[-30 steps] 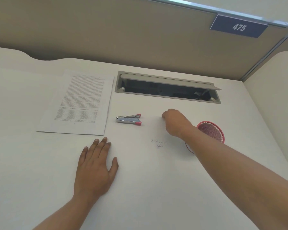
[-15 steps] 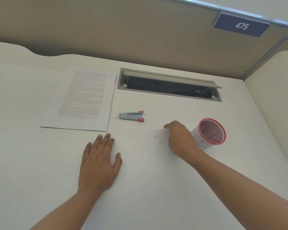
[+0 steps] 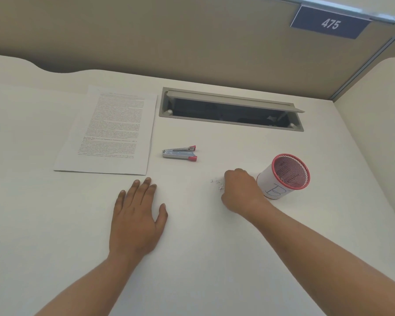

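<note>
A few small white scraps [image 3: 216, 181] lie scattered on the white desk [image 3: 192, 258]. My right hand [image 3: 241, 191] sits on them with fingers curled down, pinching at the scraps; the fingertips are hidden under the knuckles. Just right of that hand stands a white cup with a red mesh rim [image 3: 269, 184], marked with a blue letter. My left hand [image 3: 136, 215] rests flat on the desk, fingers straight, holding nothing. A small silver stapler with red ends [image 3: 179, 153] lies beyond, between the two hands.
A printed sheet of paper [image 3: 110, 131] lies at the back left. An open cable hatch [image 3: 230, 110] is sunk into the desk behind the stapler. Beige partition walls close the back and right, with a blue sign reading 475 [image 3: 330, 23].
My right hand has drawn back from the far middle of the desk and come down onto the scraps beside the cup. My left hand has stayed flat in place.
</note>
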The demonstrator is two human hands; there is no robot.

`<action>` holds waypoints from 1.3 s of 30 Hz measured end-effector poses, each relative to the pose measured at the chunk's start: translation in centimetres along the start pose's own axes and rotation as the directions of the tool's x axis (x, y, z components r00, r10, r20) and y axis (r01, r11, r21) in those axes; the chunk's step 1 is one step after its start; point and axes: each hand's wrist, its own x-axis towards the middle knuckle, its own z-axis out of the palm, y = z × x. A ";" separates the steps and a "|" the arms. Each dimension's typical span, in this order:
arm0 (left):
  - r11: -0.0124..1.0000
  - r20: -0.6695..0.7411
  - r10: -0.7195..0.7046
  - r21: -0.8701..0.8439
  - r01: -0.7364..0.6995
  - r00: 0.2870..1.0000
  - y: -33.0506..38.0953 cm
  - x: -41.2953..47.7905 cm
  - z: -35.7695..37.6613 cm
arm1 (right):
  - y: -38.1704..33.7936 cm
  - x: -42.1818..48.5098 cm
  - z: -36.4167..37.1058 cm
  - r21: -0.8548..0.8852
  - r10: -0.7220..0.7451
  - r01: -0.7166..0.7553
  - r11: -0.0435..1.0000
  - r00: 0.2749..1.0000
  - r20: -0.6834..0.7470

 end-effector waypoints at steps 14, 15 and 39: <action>1.000 0.000 0.001 -0.003 -0.001 1.000 0.0 0.0 0.1 | 0.9 1.9 -0.8 0.464 0.077 -0.030 0.885 0.994 -0.083; 1.000 0.004 -0.001 -0.004 0.001 1.000 0.0 0.0 0.1 | 1.2 1.9 -0.6 0.434 0.045 0.007 0.901 0.993 -0.109; 1.000 0.012 -0.015 -0.021 0.015 1.000 0.0 0.0 0.1 | 2.4 1.4 -0.3 0.216 -0.157 0.154 0.964 0.988 -0.002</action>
